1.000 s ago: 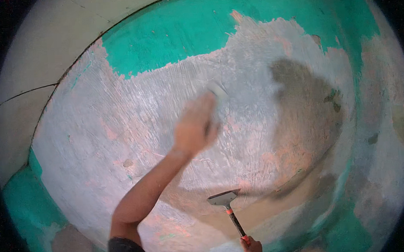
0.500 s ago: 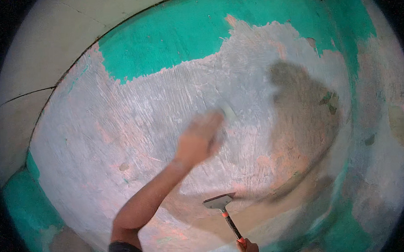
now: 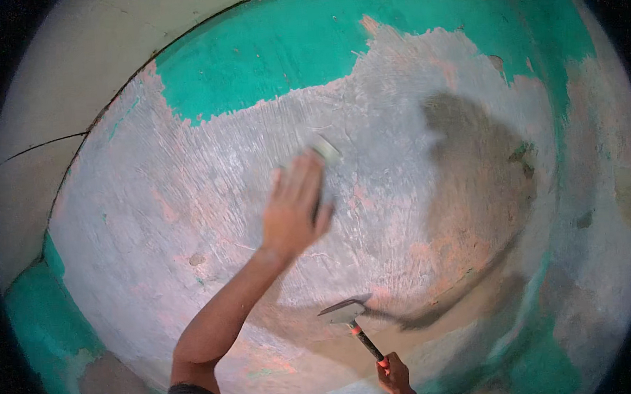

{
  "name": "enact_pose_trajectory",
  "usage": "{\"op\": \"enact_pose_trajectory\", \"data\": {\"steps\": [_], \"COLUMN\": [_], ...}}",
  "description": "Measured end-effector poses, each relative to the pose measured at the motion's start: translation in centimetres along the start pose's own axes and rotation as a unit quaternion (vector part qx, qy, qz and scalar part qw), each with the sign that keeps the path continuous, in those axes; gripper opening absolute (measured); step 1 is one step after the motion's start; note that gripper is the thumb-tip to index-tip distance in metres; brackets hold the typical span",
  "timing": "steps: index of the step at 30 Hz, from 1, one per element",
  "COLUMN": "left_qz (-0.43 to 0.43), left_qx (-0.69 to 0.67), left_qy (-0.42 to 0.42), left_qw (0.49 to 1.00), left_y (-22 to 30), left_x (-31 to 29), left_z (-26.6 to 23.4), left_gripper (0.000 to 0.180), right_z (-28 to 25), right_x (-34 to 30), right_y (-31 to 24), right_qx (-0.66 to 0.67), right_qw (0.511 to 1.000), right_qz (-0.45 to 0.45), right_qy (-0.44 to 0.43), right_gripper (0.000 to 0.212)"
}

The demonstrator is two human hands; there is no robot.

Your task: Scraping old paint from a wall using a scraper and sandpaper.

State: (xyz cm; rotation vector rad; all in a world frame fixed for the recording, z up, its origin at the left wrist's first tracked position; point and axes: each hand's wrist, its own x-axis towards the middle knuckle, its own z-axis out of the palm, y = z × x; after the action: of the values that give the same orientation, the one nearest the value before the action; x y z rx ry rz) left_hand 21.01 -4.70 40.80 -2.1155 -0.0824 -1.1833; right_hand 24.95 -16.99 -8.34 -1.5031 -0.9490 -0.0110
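My left hand reaches up against the middle of a rough wall, back of the hand toward me. Under its fingertips a small pale, flat rectangular pad is pressed to the scraped surface; what it is made of I cannot tell. Lower down, my right hand is wrapped round the black and orange handle of a wide-bladed scraper. The scraper's blade points upward, close to the wall; whether it touches is unclear.
Green paint covers the top of the wall with a ragged lower edge. Pinkish and grey scraped patches spread below it. A pale ceiling meets the wall at upper left. My shadow falls on the right side.
My left hand has swept leftward and slightly up across the wall with the pad. The right hand shows more fully, higher in the picture; the scraper has shifted slightly and its blade has tilted.
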Motion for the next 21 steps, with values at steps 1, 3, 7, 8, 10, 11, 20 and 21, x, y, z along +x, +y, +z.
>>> {"op": "enact_pose_trajectory", "data": {"steps": [1,3,7,8,10,11,20,21], "left_qz": [-0.001,0.035,-0.078,-0.079,0.055,0.055,0.137,0.248], "left_qx": [0.001,-0.036,0.088,0.093,-0.021,-0.021,-0.105,-0.140], "left_qy": [0.000,-0.060,0.104,0.103,-0.079,-0.078,-0.098,-0.162], "left_qw": [1.000,0.997,0.988,0.987,0.995,0.995,0.980,0.945], "left_y": [-0.2,-1.0,-3.3,-2.8,-1.2,-1.4,1.4,1.7], "left_x": [-0.4,-0.7,1.3,0.5,-1.6,-1.5,-2.0,-2.0], "left_z": [0.1,-0.3,-1.7,-1.5,-0.5,-0.4,2.3,2.4], "left_gripper": [0.066,0.066,0.067,0.067,0.066,0.066,0.058,0.055], "right_z": [-0.1,-0.3,1.9,1.8,1.6,1.6,1.5,1.7], "right_x": [0.8,3.0,6.4,7.1,7.7,7.7,8.6,8.5], "right_y": [-0.5,-1.3,1.1,1.0,1.6,2.1,2.8,3.7], "right_qx": [0.000,-0.012,-0.061,-0.068,-0.078,-0.079,-0.081,-0.085], "right_qw": [1.000,0.999,0.991,0.988,0.984,0.985,0.981,0.982], "right_qz": [-0.001,-0.026,-0.117,-0.141,-0.163,-0.156,-0.176,-0.166], "right_qy": [-0.002,-0.018,0.028,0.018,0.009,-0.001,-0.005,-0.022], "right_gripper": [0.021,0.024,0.025,0.025,0.026,0.023,0.017,0.017]}}
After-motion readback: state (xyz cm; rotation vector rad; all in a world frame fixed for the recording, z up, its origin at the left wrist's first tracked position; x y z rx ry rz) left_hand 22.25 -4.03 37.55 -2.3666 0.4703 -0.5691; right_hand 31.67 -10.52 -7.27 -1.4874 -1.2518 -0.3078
